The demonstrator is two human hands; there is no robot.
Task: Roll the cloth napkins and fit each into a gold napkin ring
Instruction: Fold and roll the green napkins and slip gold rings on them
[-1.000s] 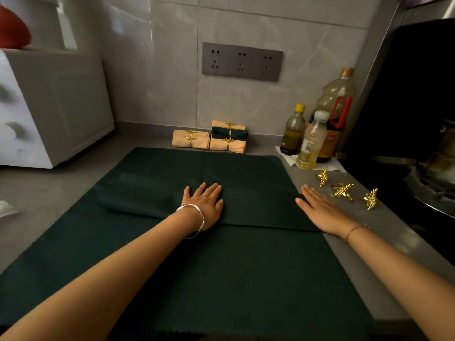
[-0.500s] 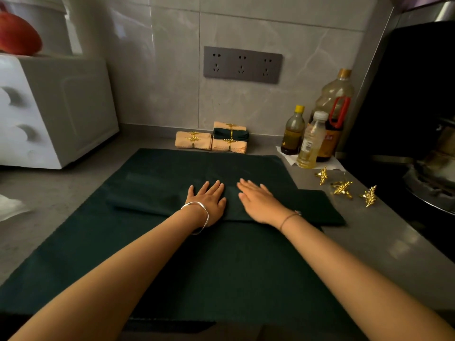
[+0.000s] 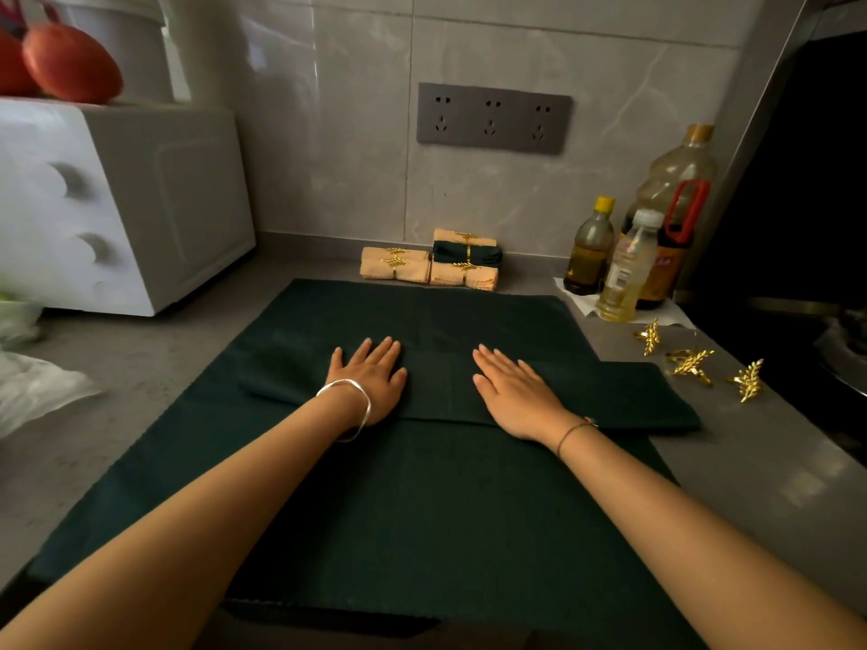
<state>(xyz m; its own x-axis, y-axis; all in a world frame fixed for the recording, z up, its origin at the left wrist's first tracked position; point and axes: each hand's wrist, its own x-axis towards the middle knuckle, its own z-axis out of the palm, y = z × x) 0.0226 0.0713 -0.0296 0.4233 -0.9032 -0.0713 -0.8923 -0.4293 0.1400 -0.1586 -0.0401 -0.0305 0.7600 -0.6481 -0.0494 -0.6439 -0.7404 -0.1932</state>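
Note:
A dark green napkin [image 3: 624,391] folded into a long band lies across a larger dark green cloth [image 3: 422,509] spread on the counter. My left hand [image 3: 370,375] presses flat on the band left of its middle. My right hand [image 3: 513,391] lies flat on it just to the right, fingers straight. Three loose gold leaf-shaped napkin rings [image 3: 689,363] sit on the counter to the right of the band. At the back wall, several rolled napkins [image 3: 434,265], peach and one green, sit stacked with gold rings round them.
A white appliance [image 3: 112,204] stands at the back left with red fruit [image 3: 70,63] on top. Oil bottles [image 3: 628,265] stand at the back right on a paper. A dark stove area [image 3: 797,274] borders the right. A plastic bag [image 3: 33,391] lies at left.
My right hand slid left from the band's right end to its middle and now sits slightly right of where it was half a second ago. The left hand stayed in place.

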